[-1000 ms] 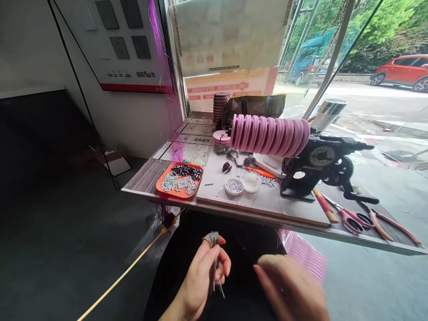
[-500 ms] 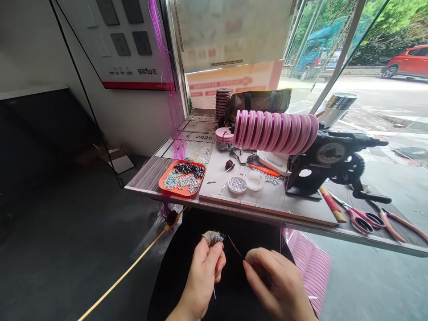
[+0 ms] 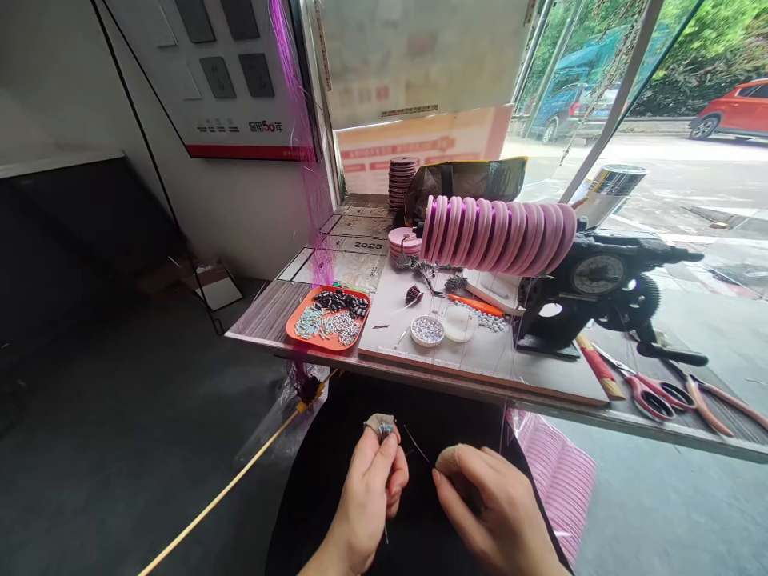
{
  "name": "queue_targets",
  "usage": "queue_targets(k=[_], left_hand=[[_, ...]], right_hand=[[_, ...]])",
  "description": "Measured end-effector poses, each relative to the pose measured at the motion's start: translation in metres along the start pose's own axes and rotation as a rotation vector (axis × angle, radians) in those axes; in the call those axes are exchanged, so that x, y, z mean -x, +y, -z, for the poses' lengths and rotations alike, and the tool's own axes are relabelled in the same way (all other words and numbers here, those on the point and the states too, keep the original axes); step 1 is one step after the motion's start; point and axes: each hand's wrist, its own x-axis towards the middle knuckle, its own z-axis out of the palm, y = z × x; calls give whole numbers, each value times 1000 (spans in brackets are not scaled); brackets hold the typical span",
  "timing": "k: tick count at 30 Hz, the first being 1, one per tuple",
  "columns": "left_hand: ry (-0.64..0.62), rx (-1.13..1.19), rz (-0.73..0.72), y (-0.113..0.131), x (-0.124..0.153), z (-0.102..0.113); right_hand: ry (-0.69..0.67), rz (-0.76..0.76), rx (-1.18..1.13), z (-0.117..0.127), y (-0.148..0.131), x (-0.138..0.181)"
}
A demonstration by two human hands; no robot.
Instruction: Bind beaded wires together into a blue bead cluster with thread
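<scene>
My left hand is closed over my lap, pinching a small bluish-grey bundle of fine bits between thumb and forefinger. A thin pale stem pokes out below that fist. My right hand, to the right and a little apart, is closed with thumb and forefinger pinched at the lower end of a thin wire-like strand. The strand slants up toward the bundle, and its upper tip appears free. Beige coverings wrap both forefingertips. The fingers hide most of the bundle.
Along the bench stand an orange tray of beads, a white bead dish and a hand-cranked machine carrying pink discs. Pink-handled scissors and pliers lie right. A yellow stick slants across the lower left.
The bundle has turned in my left fingers, and less of its dark tip shows. My right hand has shifted slightly left with the strand. The view has moved a touch.
</scene>
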Motion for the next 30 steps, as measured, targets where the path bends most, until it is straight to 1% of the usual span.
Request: queue_targets(k=[6, 10, 14, 16, 20, 23, 26, 30], left_hand=[[15, 92, 21, 3, -3, 1], [3, 141, 38, 3, -2, 1], [1, 153, 36, 4, 0, 0], [1, 149, 32, 5, 1, -1], [-2, 148, 33, 6, 2, -1], [-1, 121, 21, 6, 2, -1], [3, 32, -21, 5, 3, 0], [62, -65, -109, 4, 3, 2]], right_hand=[[-2, 17, -5, -2, 0, 0], [1, 12, -6, -4, 1, 1], [-32, 4, -3, -4, 3, 1], [-48, 25, 6, -3, 3, 0], [-33, 39, 26, 0, 1, -3], [-16, 42, 17, -1, 0, -6], [35, 15, -56, -5, 1, -7], [85, -16, -132, -9, 2, -8]])
